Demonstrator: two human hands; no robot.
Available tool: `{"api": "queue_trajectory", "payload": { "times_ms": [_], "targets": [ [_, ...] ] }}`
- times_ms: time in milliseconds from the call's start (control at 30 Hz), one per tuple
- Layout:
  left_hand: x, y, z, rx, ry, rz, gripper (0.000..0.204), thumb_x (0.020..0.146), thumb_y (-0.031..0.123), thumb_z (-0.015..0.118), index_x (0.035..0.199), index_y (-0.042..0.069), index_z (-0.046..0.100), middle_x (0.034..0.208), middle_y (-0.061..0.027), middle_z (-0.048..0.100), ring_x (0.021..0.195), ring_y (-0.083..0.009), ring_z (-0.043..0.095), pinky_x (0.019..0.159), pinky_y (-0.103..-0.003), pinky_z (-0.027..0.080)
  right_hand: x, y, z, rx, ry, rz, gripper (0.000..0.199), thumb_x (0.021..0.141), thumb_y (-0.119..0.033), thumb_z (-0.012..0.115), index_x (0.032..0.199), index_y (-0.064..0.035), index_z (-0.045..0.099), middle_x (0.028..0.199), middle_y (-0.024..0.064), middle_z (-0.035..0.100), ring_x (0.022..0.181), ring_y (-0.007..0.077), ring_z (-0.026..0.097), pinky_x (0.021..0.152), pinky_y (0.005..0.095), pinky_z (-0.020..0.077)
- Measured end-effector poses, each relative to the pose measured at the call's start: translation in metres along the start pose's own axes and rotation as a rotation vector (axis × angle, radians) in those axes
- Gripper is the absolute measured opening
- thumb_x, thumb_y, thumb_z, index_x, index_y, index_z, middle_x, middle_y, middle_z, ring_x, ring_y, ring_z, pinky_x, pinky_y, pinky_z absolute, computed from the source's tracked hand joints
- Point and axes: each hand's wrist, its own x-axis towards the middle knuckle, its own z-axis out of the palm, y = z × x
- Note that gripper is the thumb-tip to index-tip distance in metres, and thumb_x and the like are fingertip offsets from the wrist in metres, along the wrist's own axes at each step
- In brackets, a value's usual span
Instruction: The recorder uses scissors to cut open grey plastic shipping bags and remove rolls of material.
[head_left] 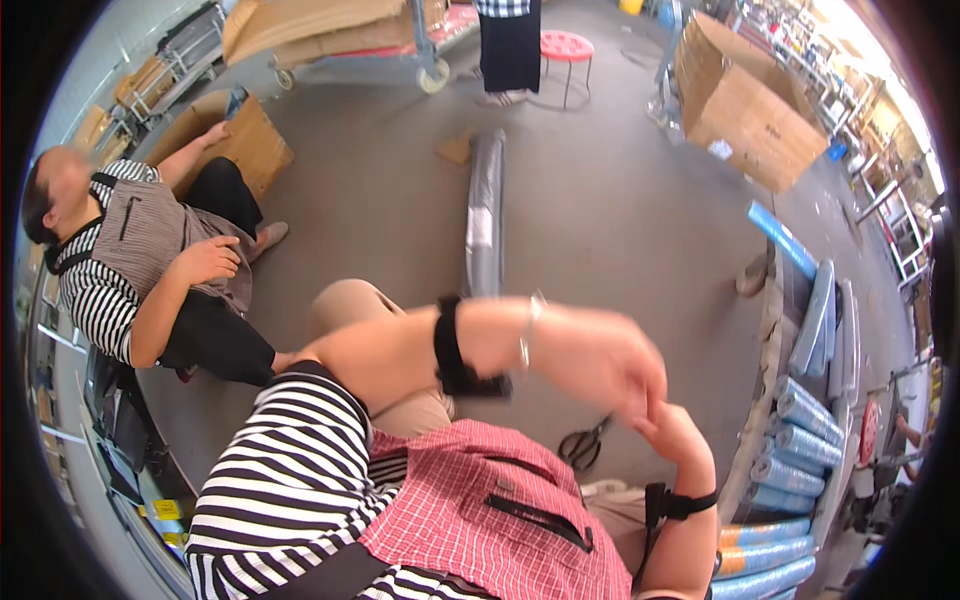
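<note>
My left hand (610, 362) reaches across my body from the left, blurred by motion, with a black band and a thin bracelet on the forearm. Its curled fingers meet my right hand (680, 432), which rises from the lower edge with a black strap on the wrist and looks closed like a fist. The two hands touch in front of my red checked apron (490, 500). I see no object in either hand. Black scissors (585, 445) lie on the grey floor just below and left of the hands.
A long grey wrapped roll (485, 215) lies on the floor ahead. Blue rolls (800, 440) are stacked at the right. A seated person in a striped shirt (130, 270) is at the left. Cardboard boxes (750, 105), a pink stool (566, 45) and a standing person (508, 45) are beyond.
</note>
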Motion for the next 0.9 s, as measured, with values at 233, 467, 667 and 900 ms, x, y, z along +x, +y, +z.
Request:
{"api": "queue_trajectory", "payload": {
  "times_ms": [233,467,667,900],
  "targets": [
    [-0.116,-0.157,-0.148,0.008,0.987,-0.625,0.026,0.086,0.016,0.059,0.108,0.007,0.069,0.088,-0.0051,0.070,0.082,-0.0139,0.066,0.075,-0.031,0.053,0.002,0.034,0.021,0.091,-0.203,0.316,0.033,0.088,-0.019,0.067,0.117,-0.0028,0.066,0.100,0.0186,0.072,0.091,0.0278,0.070,0.082,0.0357,0.0546],
    [-0.222,-0.330,-0.132,-0.213,1.161,-1.301,0.018,0.089,0.019,0.058,0.103,0.010,0.066,0.087,-0.0037,0.065,0.079,-0.0187,0.062,0.072,-0.041,0.053,0.063,0.126,0.080,0.461,-0.101,0.561,0.028,0.091,-0.016,0.059,0.114,0.0002,0.064,0.091,0.0132,0.071,0.079,0.0198,0.070,0.069,0.0339,0.0562],
    [-0.237,-0.421,-0.064,-0.144,0.984,-1.605,0.030,0.086,0.018,0.064,0.116,0.010,0.066,0.105,-0.0108,0.071,0.090,-0.0291,0.069,0.065,-0.045,0.056,0.084,0.201,0.198,0.733,-0.080,0.908,0.023,0.094,-0.015,0.057,0.114,-0.0045,0.059,0.088,0.0102,0.067,0.075,0.0232,0.068,0.062,0.0407,0.0569],
    [-0.208,-0.408,-0.030,0.247,0.806,-1.603,0.052,0.087,0.030,0.069,0.129,0.003,0.057,0.126,-0.0204,0.063,0.119,-0.0365,0.059,0.102,-0.044,0.047,0.071,0.215,0.283,0.673,-0.205,1.059,0.028,0.090,-0.017,0.065,0.114,-0.0036,0.058,0.081,0.0086,0.064,0.066,0.0242,0.065,0.054,0.0409,0.0545]
  ]
}}
